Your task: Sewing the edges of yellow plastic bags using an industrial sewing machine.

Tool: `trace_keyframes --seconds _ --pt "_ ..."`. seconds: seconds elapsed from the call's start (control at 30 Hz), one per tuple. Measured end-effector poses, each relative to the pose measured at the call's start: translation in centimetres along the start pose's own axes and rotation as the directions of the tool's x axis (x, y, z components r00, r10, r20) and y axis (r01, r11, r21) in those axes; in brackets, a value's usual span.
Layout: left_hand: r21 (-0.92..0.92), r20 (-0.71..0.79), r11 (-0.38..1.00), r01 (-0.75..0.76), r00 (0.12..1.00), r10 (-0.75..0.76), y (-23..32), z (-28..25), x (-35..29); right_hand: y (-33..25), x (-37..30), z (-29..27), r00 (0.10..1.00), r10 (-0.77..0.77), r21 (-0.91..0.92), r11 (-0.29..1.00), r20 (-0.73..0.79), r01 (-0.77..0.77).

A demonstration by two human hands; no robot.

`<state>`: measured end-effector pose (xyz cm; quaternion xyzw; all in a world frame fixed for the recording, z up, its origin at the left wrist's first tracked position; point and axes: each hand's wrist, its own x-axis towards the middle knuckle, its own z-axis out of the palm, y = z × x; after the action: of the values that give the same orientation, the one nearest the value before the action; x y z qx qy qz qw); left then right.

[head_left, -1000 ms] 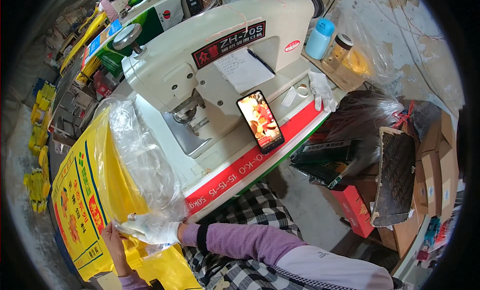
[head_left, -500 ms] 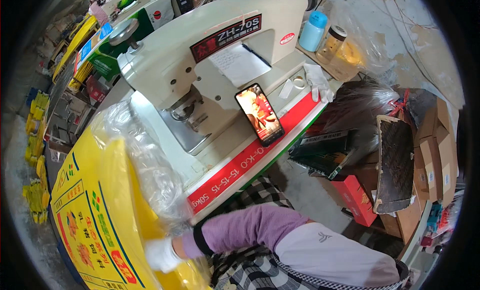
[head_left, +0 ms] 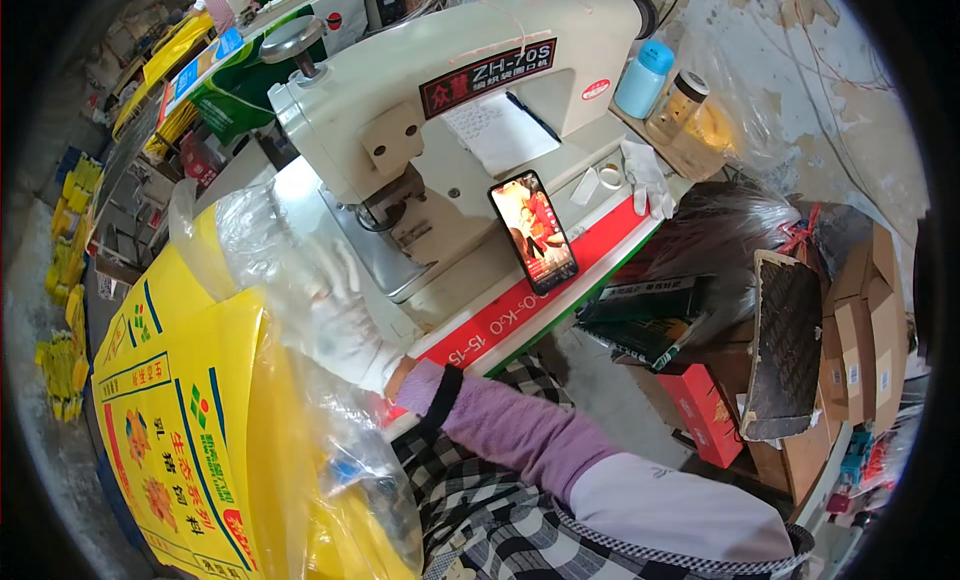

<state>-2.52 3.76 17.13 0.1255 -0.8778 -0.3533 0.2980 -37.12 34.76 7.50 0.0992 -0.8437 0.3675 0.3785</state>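
My right hand (head_left: 345, 325), in a white glove, reaches in from the lower right. It lies against the clear plastic liner (head_left: 255, 230) at the front left of the sewing machine (head_left: 330, 140). Its fingers look stretched out, partly blurred by the film. Below and left of it, a yellow printed sack (head_left: 180, 410) stands with its top loose and the clear plastic along its edge. The sack's upper edge is near the machine's metal plate (head_left: 385, 265). My left hand does not show.
On the machine's bed rest a lit phone (head_left: 535, 230), a paper sheet with a pen (head_left: 500, 130), and a white glove (head_left: 645, 180). A blue bottle (head_left: 643, 80) and a clear jar (head_left: 677, 107) stand behind. Cardboard boxes (head_left: 860, 330) crowd the right. Yellow bundles (head_left: 75, 250) lie far left.
My right hand has moved up and right, from the yellow sack's opening to the clear liner beside the machine. The whole view has shifted slightly.
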Motion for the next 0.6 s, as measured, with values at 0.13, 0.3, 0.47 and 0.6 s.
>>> trace_keyframes --seconds 0.13,0.3,0.47,0.6 --pt "-0.148 -0.119 0.985 0.09 0.987 -0.108 0.1 -0.7 0.8 1.7 0.2 1.4 0.586 -0.628 0.342 0.775 0.513 0.531" --pt "-0.285 -0.248 0.948 0.144 0.944 -0.218 2.5 -3.4 1.0 2.8 0.4 8.1 0.823 -0.15 0.474 0.866 0.549 -0.158" --pt "0.722 0.217 0.665 -0.19 0.975 0.043 1.4 -5.5 -0.3 1.9 1.3 7.6 0.814 0.185 0.18 0.926 0.55 -0.332" --pt "0.456 0.24 0.883 -0.109 0.971 -0.004 -0.9 -6.5 -2.9 0.0 4.4 3.4 0.673 0.181 -0.017 0.97 0.717 -0.242"
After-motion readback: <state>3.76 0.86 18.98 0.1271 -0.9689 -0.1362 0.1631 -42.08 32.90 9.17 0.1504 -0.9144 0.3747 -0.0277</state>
